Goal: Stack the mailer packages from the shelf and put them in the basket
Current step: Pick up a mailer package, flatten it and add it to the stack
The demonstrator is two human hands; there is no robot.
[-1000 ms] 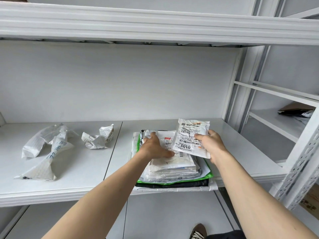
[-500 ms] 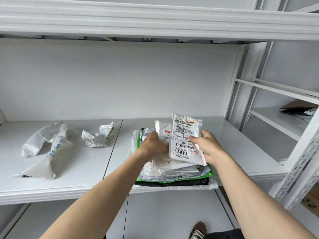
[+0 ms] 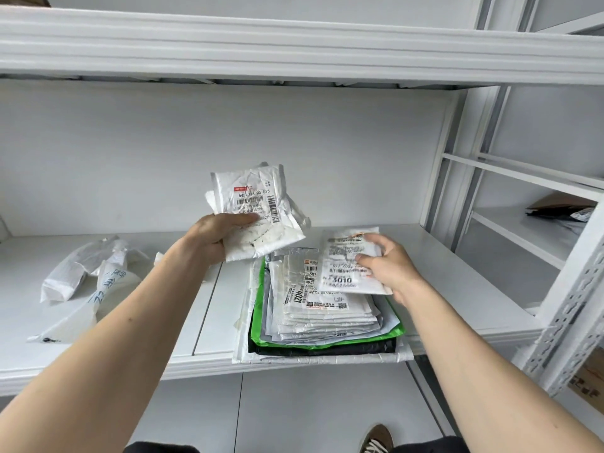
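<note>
Lifted off stack (image 3: pixel 323 308), left hand (image 3: pixel 214 235) grip clasping upright mailer (image 3: pixel 258 207), right hand (image 3: pixel 389 266) pinching flat 3010 mailer (image 3: pixel 346 273)

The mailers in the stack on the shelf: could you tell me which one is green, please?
The green mailer, near the bottom: its bright edge frames the white mailers above, over a black mailer.

Bare shelf (image 3: pixel 438 273) lies right of the stack of mailers (image 3: pixel 323 318) toward the right edge; crumpled mailers (image 3: pixel 88 273) crowd the left part, perhaps reaching the back edge.
</note>
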